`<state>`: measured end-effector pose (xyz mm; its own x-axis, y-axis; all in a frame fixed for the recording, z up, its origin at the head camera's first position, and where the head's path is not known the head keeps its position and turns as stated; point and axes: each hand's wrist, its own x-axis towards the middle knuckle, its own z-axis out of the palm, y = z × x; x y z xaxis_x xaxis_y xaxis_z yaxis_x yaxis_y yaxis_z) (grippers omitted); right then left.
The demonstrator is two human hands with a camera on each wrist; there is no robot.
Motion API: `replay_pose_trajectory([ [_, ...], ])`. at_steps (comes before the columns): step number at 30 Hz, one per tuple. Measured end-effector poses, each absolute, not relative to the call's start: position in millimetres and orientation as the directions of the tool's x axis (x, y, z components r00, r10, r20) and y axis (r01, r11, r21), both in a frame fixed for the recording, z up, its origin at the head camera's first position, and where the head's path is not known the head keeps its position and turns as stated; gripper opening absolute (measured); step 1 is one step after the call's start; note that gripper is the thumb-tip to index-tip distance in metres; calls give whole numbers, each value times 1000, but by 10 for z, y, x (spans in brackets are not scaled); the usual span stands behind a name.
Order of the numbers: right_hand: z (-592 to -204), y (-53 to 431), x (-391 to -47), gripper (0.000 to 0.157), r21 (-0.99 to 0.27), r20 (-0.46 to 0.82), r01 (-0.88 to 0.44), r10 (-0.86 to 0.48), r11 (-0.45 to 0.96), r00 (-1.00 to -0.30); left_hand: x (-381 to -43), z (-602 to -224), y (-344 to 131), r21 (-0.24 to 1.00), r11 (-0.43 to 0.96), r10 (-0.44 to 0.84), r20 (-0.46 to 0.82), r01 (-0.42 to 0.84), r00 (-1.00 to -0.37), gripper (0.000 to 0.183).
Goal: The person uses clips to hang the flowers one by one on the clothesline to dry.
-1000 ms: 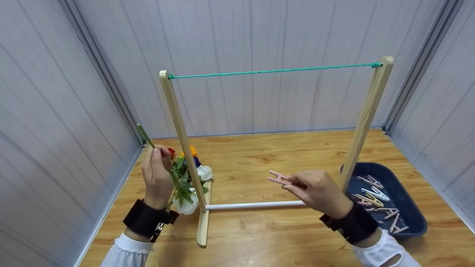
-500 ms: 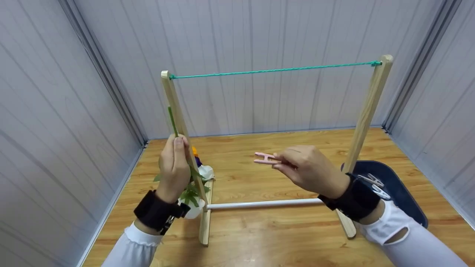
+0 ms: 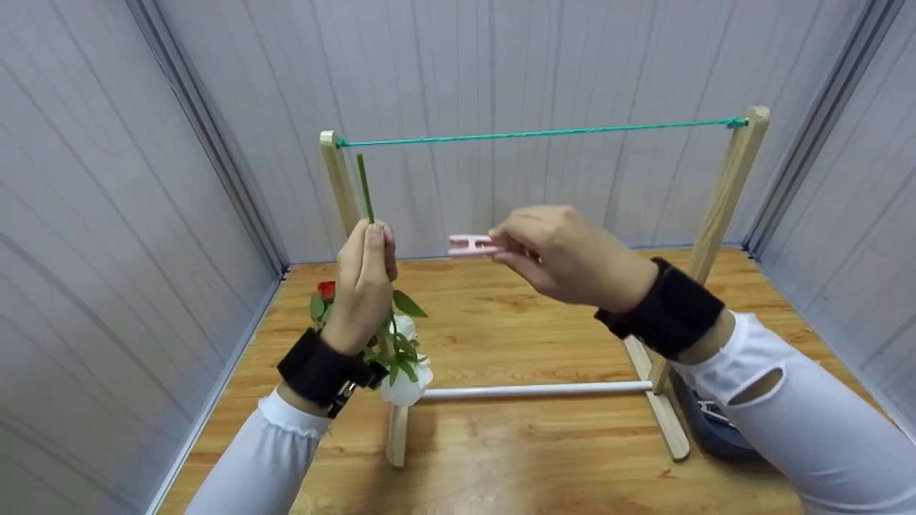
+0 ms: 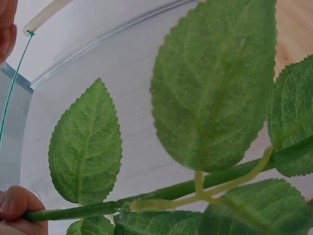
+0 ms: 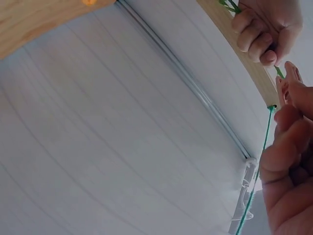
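Note:
My left hand [image 3: 363, 279] grips the green stem of an artificial flower [image 3: 365, 187], its cut end pointing up near the left post. Serrated leaves [image 4: 85, 147] grow along that stem in the left wrist view. White blooms [image 3: 406, 380] and a red bloom [image 3: 326, 289] show below the hand; which one belongs to the held stem I cannot tell. With thumb and fingers, my right hand [image 3: 562, 250] pinches a pink clothespin [image 3: 465, 245], its tip facing the stem but apart from it. Above both hands runs a green cord [image 3: 537, 134].
Two wooden posts [image 3: 715, 207] carry the cord, and a white bar [image 3: 537, 390] joins them low down. At right a dark blue tub [image 3: 723, 440] with clothespins is mostly hidden behind the right sleeve. Pale panel walls stand around the wooden surface [image 3: 501, 443].
Both hands have risen toward the cord. The left hand moved right with the flower stem, and the right hand moved left with the clothespin, narrowing the gap between them.

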<state>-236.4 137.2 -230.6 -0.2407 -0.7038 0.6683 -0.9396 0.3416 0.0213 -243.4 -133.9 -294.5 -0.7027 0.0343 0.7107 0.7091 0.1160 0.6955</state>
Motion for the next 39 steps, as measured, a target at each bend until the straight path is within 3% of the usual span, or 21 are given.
replay_pose_trajectory([
  [15,-1589,1003,-2563,17,-28,641,-905,-687,424,-342,-2679,-2835,-1183,756,93,-14,651,647,-759,36],
  [22,-1424,855,-2658,16,-111,681,-881,-611,459,-404,-2708,-2820,-1153,788,66,-11,614,612,-789,35],
  [29,-1274,690,-2704,16,-225,597,-811,-581,541,-553,-2747,-2828,-1151,787,88,-27,615,611,-788,35],
  [39,-1309,555,-2841,18,-277,498,-775,-605,568,-622,-2772,-2860,-1122,810,62,-23,585,583,-810,34],
])
